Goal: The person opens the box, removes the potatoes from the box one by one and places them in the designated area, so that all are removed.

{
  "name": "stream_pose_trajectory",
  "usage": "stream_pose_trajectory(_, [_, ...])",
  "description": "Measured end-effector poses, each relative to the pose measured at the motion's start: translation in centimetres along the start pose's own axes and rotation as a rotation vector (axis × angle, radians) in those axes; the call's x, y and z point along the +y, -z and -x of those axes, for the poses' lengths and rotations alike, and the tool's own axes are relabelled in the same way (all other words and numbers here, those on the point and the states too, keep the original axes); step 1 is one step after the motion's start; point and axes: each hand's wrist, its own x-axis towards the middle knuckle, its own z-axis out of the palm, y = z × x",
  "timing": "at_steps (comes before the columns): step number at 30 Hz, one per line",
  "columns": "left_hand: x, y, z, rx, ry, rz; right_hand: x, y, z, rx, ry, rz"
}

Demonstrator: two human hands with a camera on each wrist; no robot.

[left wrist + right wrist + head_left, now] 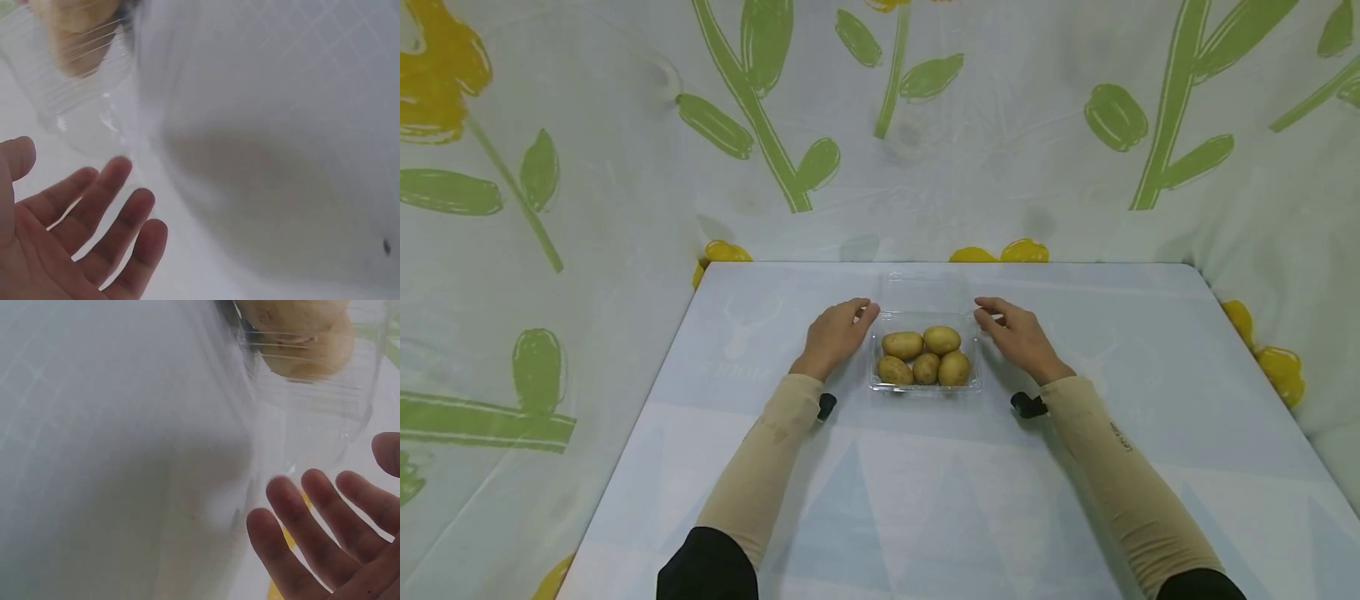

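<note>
A clear plastic clamshell box lies on the table with several yellow potatoes in its base. Its see-through lid is folded back towards the wall. Left of the hinge is my left hand, fingertips near the lid's edge. My right hand mirrors it on the right side. In the left wrist view the left hand's fingers are spread and loosely bent, with nothing between them. The right wrist view shows the right hand's fingers likewise relaxed beside the clear plastic wall.
The pale table has faint blue triangles and reaches a wall cloth printed with green stems and yellow flowers. Black wrist straps or camera mounts stick out beneath both beige sleeves.
</note>
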Motion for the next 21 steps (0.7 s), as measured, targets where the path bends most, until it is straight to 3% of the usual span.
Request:
stream_pose_trajectory(6, [0.7,0.9,1.4,0.054,0.006,-0.021,0.1,1.1,0.2,0.056,0.025,0.025])
stream_pose_trajectory(12, [0.9,1.0,3.7,0.085,-0.014,-0.025,-0.2,2.2,0.5,0.071,0.092,0.028])
stream_pose_trajectory(21, [1.2,0.3,7.1,0.072,-0.067,-0.012,-1.2,3.4,1.0,0.097,0.136,0.048])
